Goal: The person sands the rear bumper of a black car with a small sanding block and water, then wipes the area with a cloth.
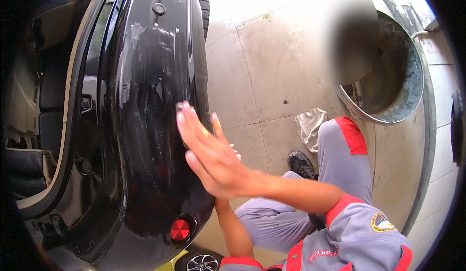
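My right hand (pixel 211 157) is at the outer side of a glossy black car body panel (pixel 145 164), its fingers stretched out and angled upward. A small grey edge at the fingertips is too unclear to make out. My left hand (pixel 234 152) is mostly hidden behind the right one, with a few fingertips showing, its forearm rising from below. The panel has pale smears on its upper part, a small round fitting (pixel 158 8) near the top and a round red reflector (pixel 179 230) near the bottom.
The open car interior (pixel 31 125) is at the left. A grey cloth (pixel 308 125) lies on the tiled floor (pixel 242 76) by my shoe and bent legs. A metal tub (pixel 398 91), partly under a blurred patch, stands beside a tiled wall (pixel 439 183). A wheel (pixel 201 263) shows at the bottom.
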A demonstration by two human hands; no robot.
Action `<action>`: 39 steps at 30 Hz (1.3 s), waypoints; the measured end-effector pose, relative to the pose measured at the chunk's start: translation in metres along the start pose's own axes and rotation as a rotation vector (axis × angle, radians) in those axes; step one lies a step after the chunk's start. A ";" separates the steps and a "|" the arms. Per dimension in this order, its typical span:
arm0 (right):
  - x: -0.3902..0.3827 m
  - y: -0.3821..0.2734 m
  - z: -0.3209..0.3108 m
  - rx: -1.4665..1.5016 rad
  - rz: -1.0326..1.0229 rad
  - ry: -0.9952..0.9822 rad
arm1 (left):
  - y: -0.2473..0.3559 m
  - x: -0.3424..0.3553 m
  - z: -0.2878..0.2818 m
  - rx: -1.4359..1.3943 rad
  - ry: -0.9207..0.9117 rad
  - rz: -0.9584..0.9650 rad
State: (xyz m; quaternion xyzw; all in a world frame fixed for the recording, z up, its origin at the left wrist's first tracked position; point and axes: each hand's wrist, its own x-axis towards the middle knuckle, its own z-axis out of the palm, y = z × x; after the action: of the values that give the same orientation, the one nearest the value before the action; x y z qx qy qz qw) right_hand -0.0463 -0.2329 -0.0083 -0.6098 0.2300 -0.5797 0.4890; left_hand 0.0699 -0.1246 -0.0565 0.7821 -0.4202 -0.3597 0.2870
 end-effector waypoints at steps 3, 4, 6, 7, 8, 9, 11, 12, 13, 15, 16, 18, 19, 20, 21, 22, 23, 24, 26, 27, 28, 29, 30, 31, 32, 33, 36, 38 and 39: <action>0.082 0.057 -0.031 -0.100 0.065 0.208 | 0.026 0.016 0.024 0.320 -0.154 -0.089; 0.102 0.064 -0.047 -0.115 0.110 0.193 | 0.030 0.018 0.026 0.347 -0.217 -0.123; 0.067 0.037 -0.021 -0.082 0.084 0.134 | -0.011 0.010 0.031 0.500 0.170 0.287; 0.039 0.018 -0.009 -0.067 0.062 0.104 | -0.007 0.006 0.023 0.514 0.211 0.257; 0.006 -0.005 0.001 0.011 0.057 -0.020 | -0.002 0.004 0.017 0.522 0.256 0.232; 0.010 -0.006 -0.005 -0.016 0.024 -0.004 | 0.022 -0.001 0.012 0.453 0.123 -0.018; 0.016 0.002 -0.007 -0.073 0.015 0.031 | -0.017 0.009 0.011 0.165 0.072 0.104; 0.043 0.030 -0.016 -0.157 0.023 0.174 | 0.004 0.011 0.020 0.299 -0.072 -0.009; 0.073 0.050 -0.033 -0.192 0.043 0.234 | 0.031 0.014 0.028 0.433 -0.202 -0.094; 0.075 0.045 -0.031 -0.142 0.071 0.239 | 0.015 0.008 0.024 0.365 -0.113 0.006; 0.055 0.024 -0.020 -0.092 0.057 0.158 | -0.018 0.003 0.009 0.327 -0.025 0.106; -0.025 -0.015 0.025 0.008 0.048 0.008 | -0.008 -0.001 0.007 0.170 0.125 0.155; -0.013 -0.018 0.022 -0.015 0.010 0.027 | -0.014 0.000 -0.002 0.188 0.113 0.182; 0.006 -0.015 0.012 -0.044 -0.005 0.046 | -0.032 -0.001 -0.012 0.203 0.086 0.193; 0.020 0.015 -0.008 -0.138 0.028 0.079 | -0.014 0.011 0.014 0.275 -0.001 0.106; 0.053 0.043 -0.022 -0.160 0.066 0.194 | 0.016 0.011 0.027 0.384 -0.061 0.026; 0.079 0.048 -0.035 -0.165 0.102 0.217 | 0.017 0.010 0.029 0.469 -0.033 0.092; 0.069 0.041 -0.030 -0.142 0.090 0.220 | 0.010 0.008 0.025 0.557 -0.005 0.150; 0.005 -0.002 0.010 -0.063 0.052 0.098 | -0.008 0.004 0.004 0.451 0.046 0.122; -0.031 -0.021 0.027 -0.030 0.043 -0.014 | -0.014 0.003 -0.004 0.247 0.066 0.049; -0.030 -0.018 0.020 -0.080 0.021 -0.037 | -0.022 0.004 -0.003 0.233 0.062 0.037; -0.026 -0.014 0.015 -0.126 -0.001 -0.063 | -0.030 0.004 -0.003 0.219 0.060 0.023; -0.020 -0.007 0.010 -0.170 -0.023 -0.091 | -0.038 0.003 -0.005 0.206 0.062 0.008; 0.016 0.005 -0.016 -0.141 -0.005 0.024 | -0.016 0.007 0.012 0.383 0.032 0.106; 0.049 0.029 -0.027 -0.144 0.024 0.121 | 0.009 0.007 0.024 0.572 0.031 0.208; 0.067 0.035 -0.034 -0.152 0.043 0.151 | 0.003 0.006 0.023 0.293 0.011 0.128; 0.004 -0.018 -0.001 -0.040 0.031 0.017 | -0.020 -0.003 -0.003 -0.150 0.032 -0.011; -0.057 -0.008 0.054 -1.051 -0.100 0.073 | -0.011 -0.001 -0.001 0.056 0.036 0.013; -0.045 -0.004 0.044 -0.903 -0.078 0.102 | -0.002 0.002 0.004 0.154 -0.023 -0.011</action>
State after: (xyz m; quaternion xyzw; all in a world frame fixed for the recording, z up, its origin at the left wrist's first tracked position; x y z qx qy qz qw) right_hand -0.0166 -0.1791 -0.0198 -0.7408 0.4605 -0.4686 0.1400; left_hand 0.0686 -0.1257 -0.0610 0.8001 -0.4454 -0.3368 0.2191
